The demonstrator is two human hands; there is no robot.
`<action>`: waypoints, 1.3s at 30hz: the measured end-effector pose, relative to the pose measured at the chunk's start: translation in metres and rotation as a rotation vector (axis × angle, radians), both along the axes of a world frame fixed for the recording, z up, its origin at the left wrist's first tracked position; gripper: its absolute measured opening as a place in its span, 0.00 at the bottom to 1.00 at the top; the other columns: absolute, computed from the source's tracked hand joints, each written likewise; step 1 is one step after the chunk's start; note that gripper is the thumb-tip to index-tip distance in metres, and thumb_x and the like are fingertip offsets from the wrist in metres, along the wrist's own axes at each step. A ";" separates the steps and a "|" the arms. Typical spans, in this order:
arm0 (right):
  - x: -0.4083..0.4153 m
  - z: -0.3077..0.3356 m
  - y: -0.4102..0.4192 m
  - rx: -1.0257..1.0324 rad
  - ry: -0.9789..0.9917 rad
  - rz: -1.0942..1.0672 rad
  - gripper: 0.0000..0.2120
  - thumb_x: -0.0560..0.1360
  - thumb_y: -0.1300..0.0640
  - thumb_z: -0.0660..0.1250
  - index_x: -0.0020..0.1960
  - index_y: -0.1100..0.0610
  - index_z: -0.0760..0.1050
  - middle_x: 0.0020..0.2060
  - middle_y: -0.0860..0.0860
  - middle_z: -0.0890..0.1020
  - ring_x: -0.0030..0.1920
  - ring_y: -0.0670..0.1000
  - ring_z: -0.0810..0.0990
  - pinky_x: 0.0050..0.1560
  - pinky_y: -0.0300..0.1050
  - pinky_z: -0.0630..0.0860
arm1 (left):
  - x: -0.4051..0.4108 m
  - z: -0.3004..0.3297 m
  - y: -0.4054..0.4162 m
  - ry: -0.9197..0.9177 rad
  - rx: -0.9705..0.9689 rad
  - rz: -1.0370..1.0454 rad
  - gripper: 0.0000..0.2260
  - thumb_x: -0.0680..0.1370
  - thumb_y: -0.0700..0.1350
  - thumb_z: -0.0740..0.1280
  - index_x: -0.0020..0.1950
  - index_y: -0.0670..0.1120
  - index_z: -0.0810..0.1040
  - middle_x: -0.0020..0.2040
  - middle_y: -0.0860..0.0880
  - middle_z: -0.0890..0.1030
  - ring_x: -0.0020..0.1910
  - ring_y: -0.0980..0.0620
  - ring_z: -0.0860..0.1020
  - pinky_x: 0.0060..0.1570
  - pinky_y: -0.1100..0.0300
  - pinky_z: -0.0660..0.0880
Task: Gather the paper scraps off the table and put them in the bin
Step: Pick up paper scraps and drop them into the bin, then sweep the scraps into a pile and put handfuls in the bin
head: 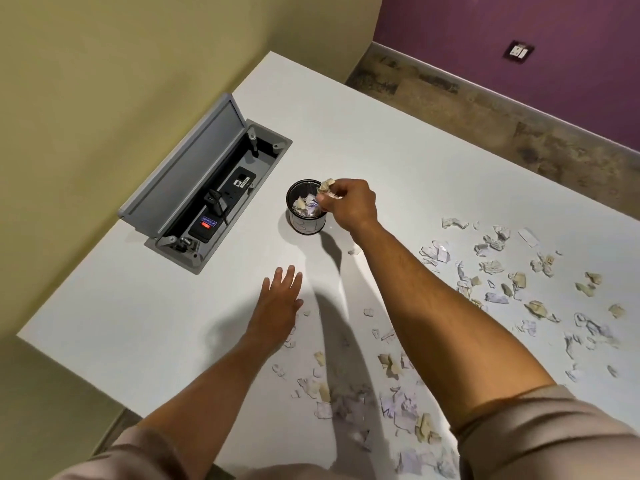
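A small black mesh bin point(308, 226) stands on the white table point(381, 140), with paper scraps inside it. My right hand point(349, 204) is at the bin's right rim and pinches a bunch of crumpled scraps point(327, 188) above the opening. My left hand point(280, 301) hovers low over the table with fingers straight and spread, holding nothing. Several torn paper scraps point(502, 268) lie scattered over the right side of the table, and more scraps point(346, 396) lie near the front edge between my arms.
An open grey cable box point(207, 188) with its lid raised is set into the table left of the bin, with a power strip and plug inside. Beyond the table's far edge is a mottled floor point(485, 109) and a purple wall.
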State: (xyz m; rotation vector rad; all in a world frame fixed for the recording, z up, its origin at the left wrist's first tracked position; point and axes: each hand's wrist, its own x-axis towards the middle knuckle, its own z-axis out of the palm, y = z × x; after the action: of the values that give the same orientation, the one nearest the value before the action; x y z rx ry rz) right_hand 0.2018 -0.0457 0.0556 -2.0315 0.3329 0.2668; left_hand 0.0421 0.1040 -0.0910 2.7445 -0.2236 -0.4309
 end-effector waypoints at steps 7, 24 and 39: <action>0.010 0.002 0.013 -0.100 0.019 0.139 0.12 0.76 0.58 0.68 0.59 0.56 0.81 0.58 0.53 0.82 0.60 0.52 0.77 0.54 0.37 0.69 | -0.005 -0.017 0.007 -0.013 0.131 -0.091 0.25 0.80 0.50 0.48 0.77 0.44 0.54 0.77 0.41 0.60 0.75 0.40 0.53 0.70 0.45 0.48; -0.037 -0.025 -0.031 -0.084 -0.104 -0.058 0.15 0.76 0.69 0.59 0.54 0.59 0.81 0.48 0.52 0.83 0.46 0.49 0.80 0.53 0.36 0.77 | -0.007 -0.030 0.011 -0.010 0.066 -0.079 0.27 0.81 0.60 0.35 0.79 0.52 0.38 0.80 0.49 0.42 0.78 0.48 0.38 0.72 0.54 0.29; -0.229 -0.122 -0.111 -0.633 0.040 0.571 0.27 0.82 0.51 0.54 0.78 0.59 0.54 0.78 0.56 0.54 0.78 0.55 0.50 0.76 0.50 0.45 | -0.044 -0.010 -0.014 0.026 0.032 -0.270 0.28 0.82 0.59 0.40 0.80 0.46 0.48 0.80 0.45 0.48 0.79 0.42 0.43 0.74 0.44 0.37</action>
State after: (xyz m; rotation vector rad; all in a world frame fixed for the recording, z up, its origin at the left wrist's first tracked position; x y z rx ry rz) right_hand -0.0271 -0.1563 -0.0666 -2.7254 -0.1813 0.6122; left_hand -0.0018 0.0905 -0.1012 2.7461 -0.5898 -0.5439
